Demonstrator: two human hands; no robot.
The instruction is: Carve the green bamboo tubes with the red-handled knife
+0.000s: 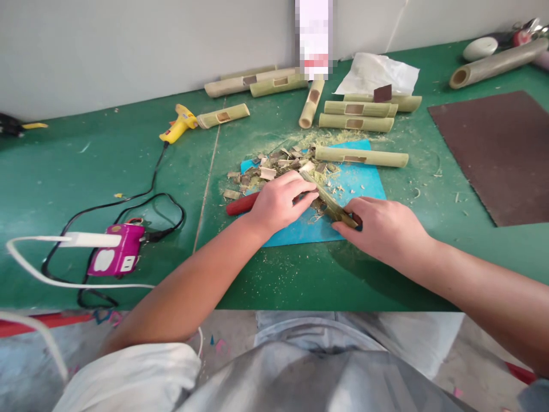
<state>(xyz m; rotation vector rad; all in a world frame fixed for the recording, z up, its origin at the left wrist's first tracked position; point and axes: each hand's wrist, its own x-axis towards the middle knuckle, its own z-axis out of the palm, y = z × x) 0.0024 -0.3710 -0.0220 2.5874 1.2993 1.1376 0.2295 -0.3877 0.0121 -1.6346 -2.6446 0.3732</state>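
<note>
Between both hands slants a greenish bamboo piece, held low over the blue sheet. My left hand is closed on its far end, and my right hand pinches the near end between thumb and fingers. A red handle pokes out from under my left wrist; the rest of that tool is hidden. Bamboo chips and sawdust are heaped just beyond my left hand. Close behind them lies a bamboo tube with a rectangular cutout.
More notched bamboo tubes lie toward the wall, near a white plastic bag. A yellow glue gun and its cord are at left, with a purple power adapter. On the right lies a brown sheet on the green table.
</note>
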